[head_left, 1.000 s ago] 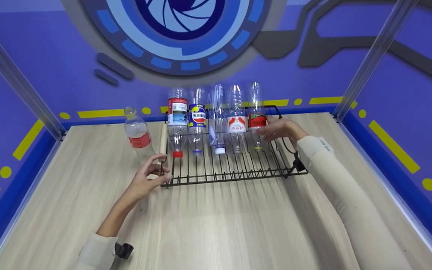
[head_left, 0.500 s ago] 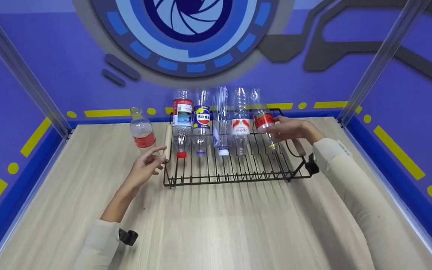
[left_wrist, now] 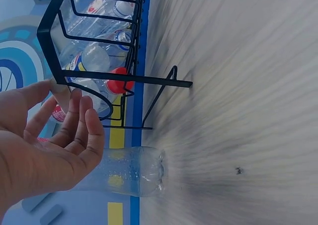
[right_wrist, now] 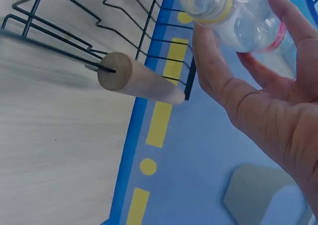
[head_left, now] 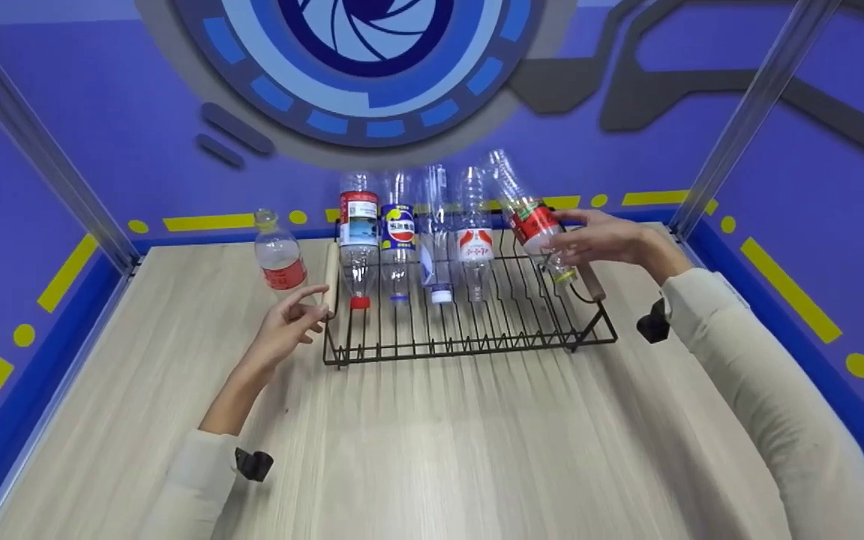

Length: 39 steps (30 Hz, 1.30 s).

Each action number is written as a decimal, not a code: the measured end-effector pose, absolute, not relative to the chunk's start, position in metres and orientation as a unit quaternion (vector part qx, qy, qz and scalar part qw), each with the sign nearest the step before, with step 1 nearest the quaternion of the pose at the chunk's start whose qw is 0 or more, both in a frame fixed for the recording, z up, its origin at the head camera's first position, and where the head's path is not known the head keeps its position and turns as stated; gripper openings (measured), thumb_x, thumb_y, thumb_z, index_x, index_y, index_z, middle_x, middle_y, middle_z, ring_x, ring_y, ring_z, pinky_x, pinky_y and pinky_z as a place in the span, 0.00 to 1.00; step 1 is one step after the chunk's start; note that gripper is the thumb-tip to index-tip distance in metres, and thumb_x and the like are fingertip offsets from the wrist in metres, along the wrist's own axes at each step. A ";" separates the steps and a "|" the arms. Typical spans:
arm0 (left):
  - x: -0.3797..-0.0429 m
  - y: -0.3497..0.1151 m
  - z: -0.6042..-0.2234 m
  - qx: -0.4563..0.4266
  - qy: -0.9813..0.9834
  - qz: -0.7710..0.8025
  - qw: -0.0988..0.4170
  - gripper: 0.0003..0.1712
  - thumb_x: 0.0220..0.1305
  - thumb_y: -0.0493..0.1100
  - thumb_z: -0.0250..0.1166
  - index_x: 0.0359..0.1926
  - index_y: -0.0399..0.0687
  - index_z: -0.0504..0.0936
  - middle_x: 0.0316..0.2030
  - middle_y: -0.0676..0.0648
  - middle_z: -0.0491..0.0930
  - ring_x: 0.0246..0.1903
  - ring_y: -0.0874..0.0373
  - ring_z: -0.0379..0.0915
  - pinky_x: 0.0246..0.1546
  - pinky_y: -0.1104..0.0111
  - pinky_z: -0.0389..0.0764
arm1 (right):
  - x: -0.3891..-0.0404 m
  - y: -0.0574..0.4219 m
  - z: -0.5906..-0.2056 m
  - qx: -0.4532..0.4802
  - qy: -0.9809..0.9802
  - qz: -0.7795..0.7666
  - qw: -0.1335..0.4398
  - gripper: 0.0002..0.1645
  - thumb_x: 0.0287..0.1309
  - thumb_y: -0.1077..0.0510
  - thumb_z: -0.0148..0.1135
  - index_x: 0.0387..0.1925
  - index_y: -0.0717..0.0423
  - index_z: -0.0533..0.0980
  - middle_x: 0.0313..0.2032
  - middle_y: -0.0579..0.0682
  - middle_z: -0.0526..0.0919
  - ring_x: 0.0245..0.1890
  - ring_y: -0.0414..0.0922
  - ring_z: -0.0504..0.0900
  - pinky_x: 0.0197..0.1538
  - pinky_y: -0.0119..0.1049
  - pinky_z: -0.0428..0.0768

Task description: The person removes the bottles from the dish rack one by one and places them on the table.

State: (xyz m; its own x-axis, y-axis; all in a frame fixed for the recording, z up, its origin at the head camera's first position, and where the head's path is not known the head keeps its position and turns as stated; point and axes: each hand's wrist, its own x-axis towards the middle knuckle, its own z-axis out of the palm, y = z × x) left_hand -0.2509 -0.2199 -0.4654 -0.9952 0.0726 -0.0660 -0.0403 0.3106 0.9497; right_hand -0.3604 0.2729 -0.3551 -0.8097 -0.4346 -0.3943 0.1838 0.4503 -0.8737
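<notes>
While the right hand [head_left: 604,238] grips a red-label bottle [head_left: 533,221] lifted off the rack [head_left: 469,330], cap end tilted down toward it, base up and away, the left hand [head_left: 287,328] hangs loose and empty near the rack's left handle [head_left: 329,279]. Just beyond it stands a lone bottle [head_left: 276,255] on the worktop [head_left: 432,450]. Four bottles sit inverted in the rack, left of the lifted one.

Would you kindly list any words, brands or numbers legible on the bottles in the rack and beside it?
None can be quoted; every label is too small or blurred.
Red-labelled bottle held by the right hand: print unreadable.
Red-and-white label: white marks, illegible.
Blue-and-yellow label: characters blurred.
Red-topped label: small print unreadable.
Standing bottle near the left hand: red label, illegible.
</notes>
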 end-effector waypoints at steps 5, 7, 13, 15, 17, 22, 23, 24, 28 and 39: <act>-0.251 -0.222 -0.466 0.010 0.806 0.590 0.046 0.28 0.77 0.49 0.59 0.73 0.51 0.70 0.47 0.46 0.83 0.43 0.54 0.78 0.41 0.68 0.79 | -0.352 0.266 -0.348 -0.107 0.803 -0.505 0.296 0.51 0.69 0.57 0.64 0.82 0.53 0.46 0.61 0.59 0.77 0.52 0.47 0.85 0.57 0.38 0.83; -0.251 -0.223 -0.466 0.011 0.806 0.589 0.046 0.28 0.77 0.49 0.58 0.73 0.51 0.69 0.46 0.45 0.83 0.43 0.54 0.78 0.41 0.67 0.79 | -0.348 0.261 -0.346 -0.118 0.807 -0.498 0.296 0.48 0.68 0.57 0.65 0.81 0.53 0.51 0.59 0.59 0.80 0.51 0.47 0.86 0.54 0.36 0.84; -0.250 -0.223 -0.465 0.013 0.808 0.587 0.044 0.28 0.77 0.49 0.59 0.74 0.53 0.69 0.46 0.45 0.83 0.43 0.55 0.78 0.41 0.68 0.79 | -0.337 0.246 -0.346 -0.141 0.811 -0.472 0.315 0.39 0.65 0.56 0.69 0.75 0.51 0.66 0.58 0.60 0.82 0.50 0.49 0.87 0.52 0.37 0.85; -0.249 -0.222 -0.464 0.016 0.810 0.585 0.040 0.28 0.77 0.49 0.59 0.74 0.52 0.70 0.46 0.45 0.83 0.42 0.55 0.78 0.40 0.69 0.79 | -0.334 0.240 -0.348 -0.153 0.807 -0.468 0.327 0.38 0.64 0.56 0.70 0.73 0.50 0.69 0.60 0.61 0.81 0.52 0.51 0.87 0.57 0.40 0.84; -0.248 -0.221 -0.462 0.019 0.813 0.580 0.037 0.28 0.76 0.49 0.60 0.73 0.51 0.71 0.45 0.45 0.83 0.42 0.55 0.77 0.40 0.69 0.79 | -0.330 0.234 -0.349 -0.170 0.810 -0.454 0.330 0.37 0.63 0.56 0.71 0.72 0.49 0.70 0.60 0.60 0.82 0.52 0.51 0.87 0.58 0.41 0.83; -0.248 -0.217 -0.457 0.015 0.832 0.555 0.007 0.25 0.76 0.48 0.60 0.70 0.50 0.75 0.44 0.44 0.84 0.39 0.58 0.75 0.39 0.70 0.78 | -0.322 0.222 -0.351 -0.189 0.817 -0.440 0.322 0.38 0.61 0.55 0.73 0.71 0.48 0.72 0.53 0.55 0.85 0.50 0.51 0.87 0.55 0.39 0.85; -0.247 -0.215 -0.456 0.014 0.838 0.545 -0.008 0.25 0.75 0.48 0.61 0.69 0.50 0.76 0.44 0.43 0.84 0.39 0.59 0.75 0.38 0.71 0.78 | -0.321 0.220 -0.351 -0.191 0.817 -0.440 0.320 0.38 0.60 0.55 0.73 0.71 0.48 0.72 0.52 0.56 0.85 0.49 0.51 0.87 0.55 0.40 0.85; -0.247 -0.213 -0.455 0.015 0.845 0.535 -0.026 0.24 0.75 0.48 0.62 0.67 0.49 0.78 0.43 0.43 0.84 0.39 0.58 0.75 0.38 0.71 0.77 | -0.320 0.219 -0.352 -0.194 0.819 -0.438 0.316 0.38 0.60 0.54 0.73 0.70 0.48 0.72 0.53 0.56 0.85 0.49 0.51 0.86 0.55 0.40 0.85; -0.244 -0.204 -0.450 0.037 0.869 0.480 -0.119 0.20 0.72 0.47 0.65 0.61 0.46 0.83 0.41 0.42 0.84 0.39 0.55 0.77 0.38 0.71 0.74 | -0.317 0.213 -0.355 -0.211 0.821 -0.433 0.306 0.38 0.58 0.53 0.75 0.69 0.47 0.73 0.56 0.57 0.84 0.49 0.48 0.86 0.57 0.44 0.83; -0.232 -0.172 -0.416 0.199 0.855 0.472 -0.078 0.24 0.70 0.48 0.67 0.65 0.50 0.79 0.57 0.42 0.82 0.60 0.47 0.73 0.60 0.46 0.75 | -0.307 0.203 -0.360 -0.247 0.814 -0.428 0.307 0.38 0.56 0.54 0.76 0.69 0.48 0.74 0.57 0.53 0.84 0.49 0.49 0.85 0.56 0.41 0.83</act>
